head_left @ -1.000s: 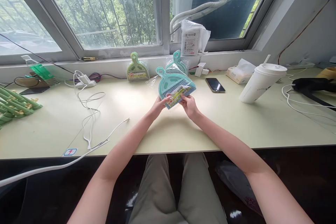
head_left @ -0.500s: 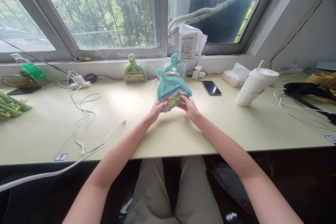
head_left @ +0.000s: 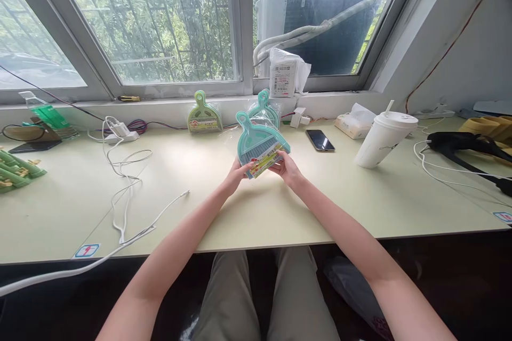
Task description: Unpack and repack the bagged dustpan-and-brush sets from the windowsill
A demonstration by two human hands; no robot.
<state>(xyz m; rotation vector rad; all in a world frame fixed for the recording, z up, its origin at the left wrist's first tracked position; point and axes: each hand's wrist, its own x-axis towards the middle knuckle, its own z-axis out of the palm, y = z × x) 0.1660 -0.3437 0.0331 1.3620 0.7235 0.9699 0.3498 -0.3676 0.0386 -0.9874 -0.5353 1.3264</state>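
A packaged teal dustpan and brush set [head_left: 258, 141], with a yellow printed label and clear wrap, is held tilted above the table. My left hand [head_left: 237, 175] grips its lower left corner, thumb on the front. On the lower right edge, my right hand [head_left: 288, 168] is closed the same way, its thumb by the label. Behind it a second teal dustpan set [head_left: 264, 107] leans by the wall, partly hidden. To its left a green dustpan set [head_left: 204, 114] stands upright against the wall.
On the right are a phone [head_left: 320, 140], a tissue box [head_left: 354, 121], a white lidded cup with a straw [head_left: 384, 138] and a black strap [head_left: 460, 144]. White cables [head_left: 128, 181] lie on the left near a power adapter [head_left: 120, 132]. A wrapped package [head_left: 283, 77] sits on the sill.
The whole view has shifted slightly, so things on the table appear a little lower. Both hands still grip the teal set, with little change in its tilt.
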